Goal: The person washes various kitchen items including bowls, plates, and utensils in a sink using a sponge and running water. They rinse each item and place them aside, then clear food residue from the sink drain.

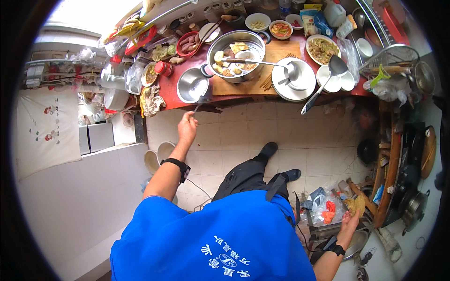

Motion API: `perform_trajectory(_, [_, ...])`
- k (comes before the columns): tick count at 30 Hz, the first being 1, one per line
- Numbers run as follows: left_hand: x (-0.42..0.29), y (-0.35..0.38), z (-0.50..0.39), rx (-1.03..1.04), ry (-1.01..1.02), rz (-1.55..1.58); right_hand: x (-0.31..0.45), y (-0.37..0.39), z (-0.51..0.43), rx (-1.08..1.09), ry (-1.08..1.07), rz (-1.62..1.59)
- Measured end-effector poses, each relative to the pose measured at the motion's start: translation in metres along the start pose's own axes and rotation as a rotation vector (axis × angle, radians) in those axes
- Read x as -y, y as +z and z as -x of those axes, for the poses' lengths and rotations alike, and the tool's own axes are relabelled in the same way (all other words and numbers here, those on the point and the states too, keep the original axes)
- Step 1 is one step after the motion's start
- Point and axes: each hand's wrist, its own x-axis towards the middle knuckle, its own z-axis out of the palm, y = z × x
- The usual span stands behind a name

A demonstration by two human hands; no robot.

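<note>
My left hand (187,127) is closed around the thin handle of a utensil (199,106), whose blurred dark end is near the table edge by a steel bowl (192,84). My right hand (350,222), low at the right, holds a tan loofah-like scrubber (356,205) above a heap of plastic bags (325,207). On the red table, a large steel pot (262,49) holds food pieces and a small bowl, with a long-handled utensil lying across it. The pot stands on a wooden cutting board (293,47). A ladle (291,70) rests in stacked white bowls and plates (305,92).
A black-headed spatula (325,82) lies over white bowls and overhangs the table edge. Dishes of food, including a plate (322,50), stand along the back. A red-lidded jar (164,69) is at the left. Pale buckets (152,161) stand on the floor. A wooden rack (389,175) is at the right.
</note>
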Motion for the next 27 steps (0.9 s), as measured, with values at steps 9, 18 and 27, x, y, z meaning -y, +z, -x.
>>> perform_trajectory(9, [0.037, 0.006, -0.094, -0.085, -0.091, -0.201, 0.0, -0.012, 0.024, -0.024, -0.004, -0.011])
perform_trajectory(18, [-0.102, 0.018, -0.042, 0.095, 0.272, 0.181, -0.04, -0.052, 0.04, -0.136, 0.011, -0.001])
perform_trajectory(27, [-0.289, 0.122, -0.049, 0.434, 0.623, 0.069, -0.038, -0.054, 0.046, -0.083, -0.014, -0.063])
